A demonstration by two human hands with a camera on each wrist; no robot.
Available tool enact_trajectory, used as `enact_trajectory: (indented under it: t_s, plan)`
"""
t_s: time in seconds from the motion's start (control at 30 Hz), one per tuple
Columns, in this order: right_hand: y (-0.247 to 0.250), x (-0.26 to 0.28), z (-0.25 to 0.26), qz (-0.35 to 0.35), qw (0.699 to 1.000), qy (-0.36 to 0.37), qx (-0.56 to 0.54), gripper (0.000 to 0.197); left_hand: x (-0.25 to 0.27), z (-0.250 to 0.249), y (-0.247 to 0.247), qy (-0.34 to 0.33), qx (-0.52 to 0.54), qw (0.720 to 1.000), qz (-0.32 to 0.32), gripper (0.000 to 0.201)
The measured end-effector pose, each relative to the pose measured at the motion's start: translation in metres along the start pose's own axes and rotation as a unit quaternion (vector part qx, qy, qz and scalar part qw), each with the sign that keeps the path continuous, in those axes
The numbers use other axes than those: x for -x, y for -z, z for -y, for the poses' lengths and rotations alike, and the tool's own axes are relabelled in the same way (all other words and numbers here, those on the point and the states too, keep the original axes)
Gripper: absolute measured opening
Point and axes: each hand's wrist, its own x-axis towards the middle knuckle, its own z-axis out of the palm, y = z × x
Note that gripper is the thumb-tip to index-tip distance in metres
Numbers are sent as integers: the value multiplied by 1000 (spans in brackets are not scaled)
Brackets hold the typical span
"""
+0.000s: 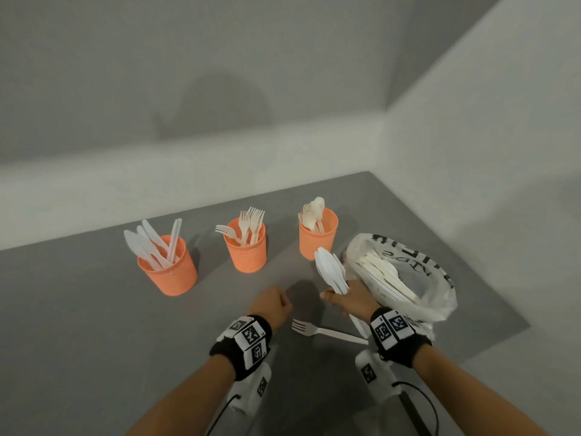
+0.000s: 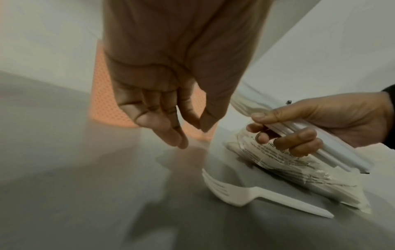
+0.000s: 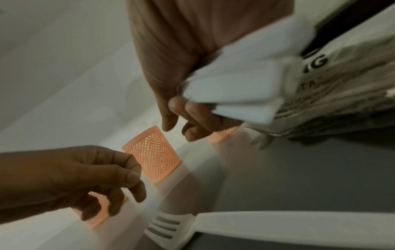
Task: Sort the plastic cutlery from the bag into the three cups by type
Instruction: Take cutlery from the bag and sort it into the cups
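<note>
Three orange mesh cups stand in a row: the left cup (image 1: 168,265) holds knives, the middle cup (image 1: 246,247) forks, the right cup (image 1: 317,234) spoons. My right hand (image 1: 341,294) grips a bundle of white cutlery (image 1: 330,269) by the handles, just left of the clear printed bag (image 1: 408,278), which still holds more pieces. The wrist views show the bundle (image 3: 235,88) pinched between thumb and fingers (image 2: 288,132). My left hand (image 1: 273,305) hovers beside it, fingers loosely curled and holding nothing (image 2: 192,135). One white fork (image 1: 327,332) lies flat on the table below both hands.
The grey table (image 1: 94,309) sits in a corner with white walls behind and to the right. The bag lies near the table's right edge. Bare table surface stretches in front of the left cup and between the hands and the cups.
</note>
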Motion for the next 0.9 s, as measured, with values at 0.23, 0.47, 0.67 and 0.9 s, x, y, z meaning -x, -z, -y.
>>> enact_trajectory:
  t_s: [0.23, 0.47, 0.67, 0.9]
  plan:
    - [-9, -7, 7, 36, 998, 13, 47, 14, 11, 1, -19, 13, -97, 993, 66, 38]
    - [-2, -6, -7, 23, 1000, 15, 5, 17, 6, -11, -24, -26, -38, 997, 61, 15]
    - [0, -3, 1, 57, 998, 10, -7, 26, 3, -17, 26, -124, 117, 985, -32, 22]
    - [-42, -1, 54, 199, 968, 54, -143, 17, 12, -13, 88, -108, 228, 951, -180, 17]
